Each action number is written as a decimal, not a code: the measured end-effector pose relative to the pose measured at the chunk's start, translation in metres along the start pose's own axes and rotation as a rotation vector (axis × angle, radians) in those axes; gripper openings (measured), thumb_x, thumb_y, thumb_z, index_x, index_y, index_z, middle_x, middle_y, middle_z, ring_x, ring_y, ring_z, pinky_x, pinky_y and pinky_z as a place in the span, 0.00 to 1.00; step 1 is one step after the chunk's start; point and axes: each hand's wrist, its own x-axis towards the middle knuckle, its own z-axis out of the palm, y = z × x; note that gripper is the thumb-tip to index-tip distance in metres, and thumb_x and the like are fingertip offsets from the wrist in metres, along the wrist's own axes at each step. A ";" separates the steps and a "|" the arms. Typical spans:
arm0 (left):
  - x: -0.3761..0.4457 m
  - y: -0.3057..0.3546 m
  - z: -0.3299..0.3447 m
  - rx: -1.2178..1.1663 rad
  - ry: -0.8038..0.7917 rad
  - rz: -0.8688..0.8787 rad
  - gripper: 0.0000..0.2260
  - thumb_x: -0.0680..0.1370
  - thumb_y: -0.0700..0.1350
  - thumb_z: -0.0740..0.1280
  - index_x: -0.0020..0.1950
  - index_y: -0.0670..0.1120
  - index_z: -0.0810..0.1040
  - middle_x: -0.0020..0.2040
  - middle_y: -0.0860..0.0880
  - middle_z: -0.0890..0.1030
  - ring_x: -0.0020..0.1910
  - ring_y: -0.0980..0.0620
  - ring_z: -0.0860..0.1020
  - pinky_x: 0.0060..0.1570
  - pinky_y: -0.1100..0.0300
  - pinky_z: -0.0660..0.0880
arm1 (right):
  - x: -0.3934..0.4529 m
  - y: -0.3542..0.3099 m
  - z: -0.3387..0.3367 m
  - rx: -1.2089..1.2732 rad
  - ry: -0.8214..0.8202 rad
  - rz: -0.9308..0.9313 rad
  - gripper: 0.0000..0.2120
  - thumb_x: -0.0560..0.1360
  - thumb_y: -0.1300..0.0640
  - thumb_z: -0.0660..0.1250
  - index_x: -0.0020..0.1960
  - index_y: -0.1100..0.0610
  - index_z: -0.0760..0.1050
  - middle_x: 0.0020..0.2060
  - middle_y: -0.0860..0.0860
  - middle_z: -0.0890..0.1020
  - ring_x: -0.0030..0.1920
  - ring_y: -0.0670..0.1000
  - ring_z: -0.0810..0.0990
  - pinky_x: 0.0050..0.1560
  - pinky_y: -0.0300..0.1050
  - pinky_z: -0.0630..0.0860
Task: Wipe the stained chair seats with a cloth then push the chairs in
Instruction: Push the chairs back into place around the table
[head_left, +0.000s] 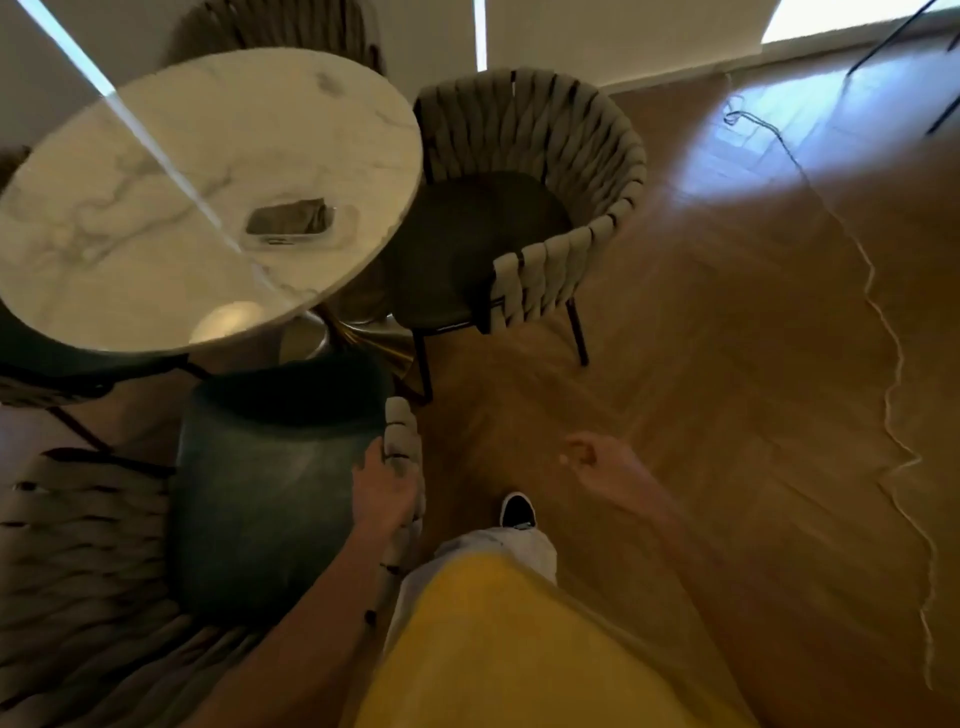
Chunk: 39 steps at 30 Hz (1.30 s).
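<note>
Near chair (270, 483) at 7 o'clock, dark seat partly under the round marble counter (156, 171). Left hand (384, 488) grips the chair's woven armrest end (402, 431), fingers curled around it. Right hand (592, 462) at 5 o'clock hangs over the wood floor (727, 364), loosely curled, holding nothing; blurred. Second chair (519, 208) at 1 o'clock, seat edge tucked just under the counter rim. Cloth (288, 218), folded, lies in a white tray (343, 228) on the counter at 11 o'clock. A thin cord (893, 395) trails across the floor at 3 o'clock.
</note>
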 end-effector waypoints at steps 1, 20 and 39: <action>0.006 0.003 0.004 -0.010 0.001 -0.030 0.27 0.74 0.47 0.70 0.71 0.49 0.65 0.65 0.40 0.72 0.61 0.39 0.74 0.58 0.48 0.73 | 0.014 -0.004 -0.010 -0.007 -0.016 -0.004 0.19 0.79 0.51 0.63 0.68 0.54 0.71 0.62 0.51 0.78 0.57 0.48 0.77 0.53 0.37 0.72; 0.067 0.071 0.039 -0.055 0.177 -0.400 0.27 0.79 0.55 0.63 0.75 0.49 0.60 0.68 0.43 0.71 0.62 0.42 0.73 0.60 0.46 0.73 | 0.324 -0.060 -0.181 -0.605 -0.016 -0.328 0.27 0.77 0.46 0.63 0.72 0.53 0.62 0.68 0.60 0.67 0.67 0.62 0.66 0.63 0.58 0.68; 0.083 0.076 0.045 0.149 0.287 -0.497 0.21 0.82 0.50 0.57 0.75 0.48 0.63 0.60 0.44 0.78 0.54 0.44 0.78 0.41 0.56 0.71 | 0.375 -0.061 -0.204 -1.155 -0.148 -0.397 0.26 0.77 0.34 0.46 0.67 0.50 0.59 0.59 0.57 0.72 0.55 0.59 0.75 0.54 0.57 0.70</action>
